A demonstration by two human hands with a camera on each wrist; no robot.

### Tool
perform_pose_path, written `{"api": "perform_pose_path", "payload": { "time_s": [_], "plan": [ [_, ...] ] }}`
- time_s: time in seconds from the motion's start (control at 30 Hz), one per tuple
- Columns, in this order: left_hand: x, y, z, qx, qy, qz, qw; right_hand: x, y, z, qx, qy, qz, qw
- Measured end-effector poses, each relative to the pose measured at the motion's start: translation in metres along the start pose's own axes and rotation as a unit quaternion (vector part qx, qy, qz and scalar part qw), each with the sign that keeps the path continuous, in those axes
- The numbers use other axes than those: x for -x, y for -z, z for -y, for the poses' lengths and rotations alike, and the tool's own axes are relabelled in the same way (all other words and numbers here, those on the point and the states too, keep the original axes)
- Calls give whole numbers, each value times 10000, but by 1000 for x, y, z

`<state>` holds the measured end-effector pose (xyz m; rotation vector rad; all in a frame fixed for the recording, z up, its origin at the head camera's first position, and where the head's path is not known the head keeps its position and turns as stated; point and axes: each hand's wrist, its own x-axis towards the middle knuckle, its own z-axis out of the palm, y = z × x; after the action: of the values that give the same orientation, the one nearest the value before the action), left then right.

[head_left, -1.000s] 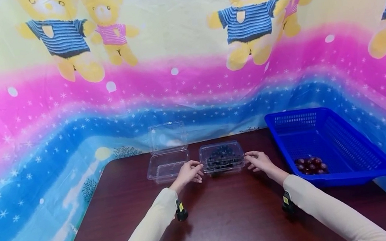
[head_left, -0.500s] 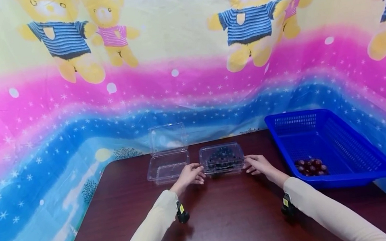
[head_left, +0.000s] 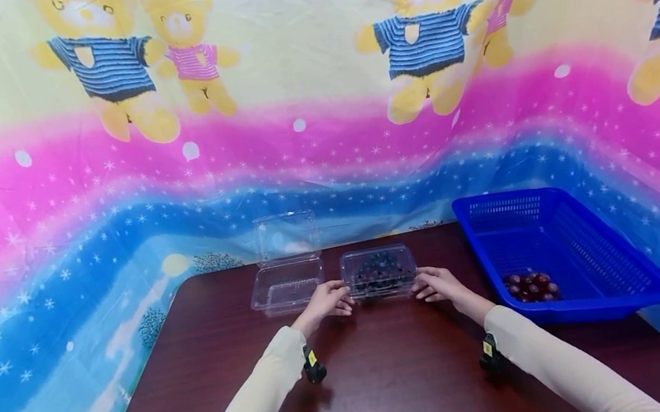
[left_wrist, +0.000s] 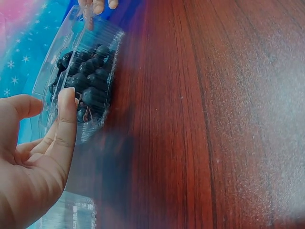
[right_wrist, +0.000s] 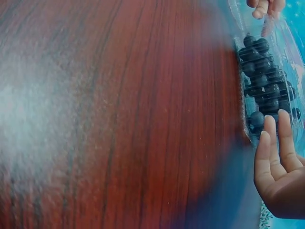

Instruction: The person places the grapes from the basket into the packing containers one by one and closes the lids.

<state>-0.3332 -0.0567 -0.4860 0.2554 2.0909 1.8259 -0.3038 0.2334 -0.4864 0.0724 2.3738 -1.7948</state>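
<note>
A clear plastic clamshell box (head_left: 378, 273) with its lid down stands on the brown table (head_left: 384, 380). Dark grapes (left_wrist: 88, 74) show through its walls, and again as dark grapes (right_wrist: 262, 76) in the right wrist view. At the box's left end my left hand (head_left: 325, 302) grips the rim, thumb and fingers on either side of it. My right hand (head_left: 441, 285) holds the opposite end in the same way; its fingers (right_wrist: 285, 143) reach up along the wall, while its thumb is hidden in the right wrist view.
A second clamshell box (head_left: 287, 284), lid raised and nothing seen inside, stands just left of the first. On the right is a blue plastic basket (head_left: 588, 262) with a small bunch of reddish grapes (head_left: 531, 286). A printed cloth (head_left: 309, 146) hangs behind the table.
Both hands have shifted slightly toward the box's front corners, the right one a little inward to the left. The box has barely moved.
</note>
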Motion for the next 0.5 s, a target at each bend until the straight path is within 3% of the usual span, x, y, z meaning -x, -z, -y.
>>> {"api": "perform_pose_path", "payload": {
  "time_s": [0.5],
  "plan": [
    [1, -2, 1, 237, -39, 90, 9997, -4, -1, -4, -306, 11, 103, 9995]
  ]
}}
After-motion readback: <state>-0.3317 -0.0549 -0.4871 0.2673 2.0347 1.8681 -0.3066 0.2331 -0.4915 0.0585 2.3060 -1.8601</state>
